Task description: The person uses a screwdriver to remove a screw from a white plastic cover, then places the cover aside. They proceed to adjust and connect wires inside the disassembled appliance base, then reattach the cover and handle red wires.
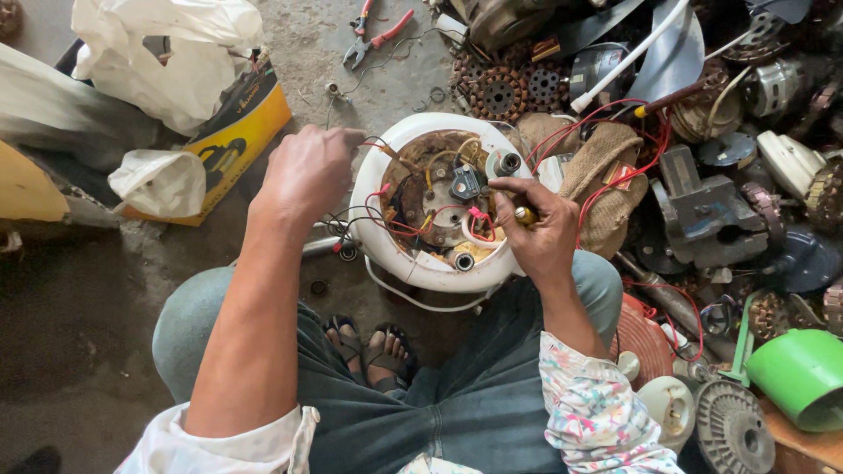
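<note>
A round white appliance housing (pixel 373 180) rests between my knees, its open side up, showing a rusty plate, red and yellow wires (pixel 413 226) and a small grey part (pixel 464 184). My left hand (pixel 307 171) grips the housing's left rim. My right hand (pixel 536 224) is closed around a yellow-handled screwdriver (pixel 524 215), its tip down among the wiring at the right side of the housing.
Red-handled pliers (pixel 373 35) lie on the concrete floor at the back. A yellow and black box (pixel 237 123) with white plastic bags sits to the left. Piled motor parts, coils and casings fill the right side, with a green container (pixel 803 377) at the lower right.
</note>
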